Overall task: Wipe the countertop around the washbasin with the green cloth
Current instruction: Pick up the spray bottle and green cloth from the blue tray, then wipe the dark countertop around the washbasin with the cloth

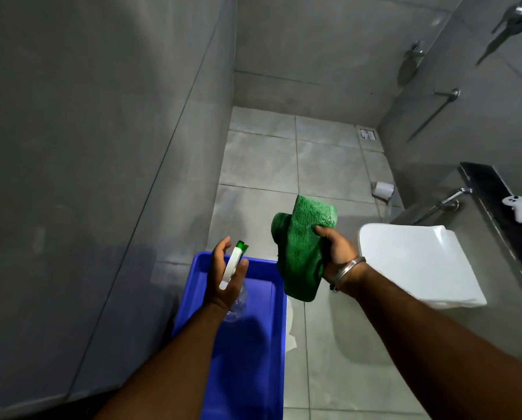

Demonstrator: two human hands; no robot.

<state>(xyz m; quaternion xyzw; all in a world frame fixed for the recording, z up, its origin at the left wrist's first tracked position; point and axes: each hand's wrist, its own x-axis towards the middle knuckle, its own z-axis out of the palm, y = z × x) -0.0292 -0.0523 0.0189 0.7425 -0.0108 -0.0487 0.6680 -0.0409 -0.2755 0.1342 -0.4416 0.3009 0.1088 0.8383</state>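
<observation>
head view: right grip (337,253) holds green cloth (305,247), left grip (226,277) hides most of spray bottle (234,262); washbasin unseen.

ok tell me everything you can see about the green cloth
The green cloth looks like a nubby microfibre rag, bright green all over. It is bunched and folded, hanging limp rather than spread out. The right hand grips it on its right side, thumb pressed on the front, so the top stands above the fingers and the bottom edge droops below the wrist. It is held in the air above the floor, partly in front of the blue tub; nothing else touches it.
</observation>
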